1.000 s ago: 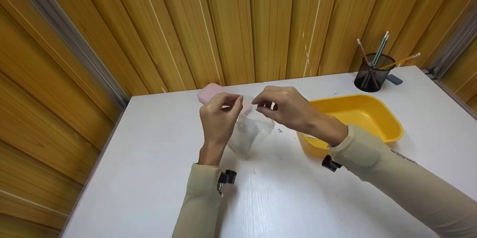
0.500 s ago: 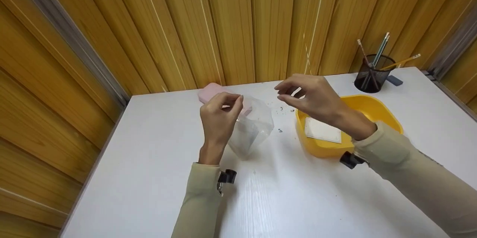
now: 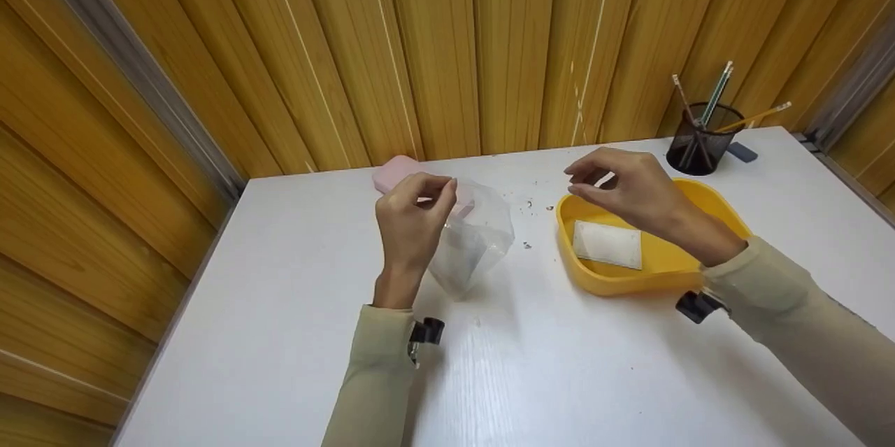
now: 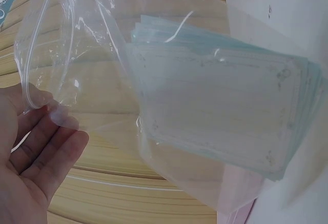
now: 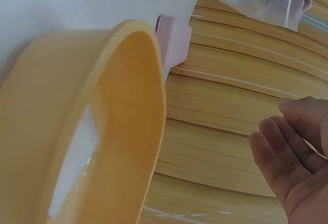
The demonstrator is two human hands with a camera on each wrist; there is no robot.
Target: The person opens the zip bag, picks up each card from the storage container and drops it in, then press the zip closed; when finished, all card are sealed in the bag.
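Bag: one clear zip bag (image 3: 474, 237) of stacked cards, held above the white table (image 3: 531, 363).
Left hand (image 3: 409, 223): pinches the bag's top edge.
Right hand (image 3: 629, 188): fingers loosely curled, holding nothing, over one yellow tray (image 3: 727, 223) with one white packet (image 3: 607, 245).
Behind: one pink box (image 3: 393, 173); one pen cup (image 3: 701, 129).

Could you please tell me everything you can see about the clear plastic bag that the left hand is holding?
The clear plastic bag is a thin, see-through pouch with a press-seal strip along its mouth, which gapes open. The left hand pinches its top edge and holds it up, its lower end at or just above the white table. Inside lies a stack of pale greenish rectangular sheets with rounded corners. A pink case sits behind it.
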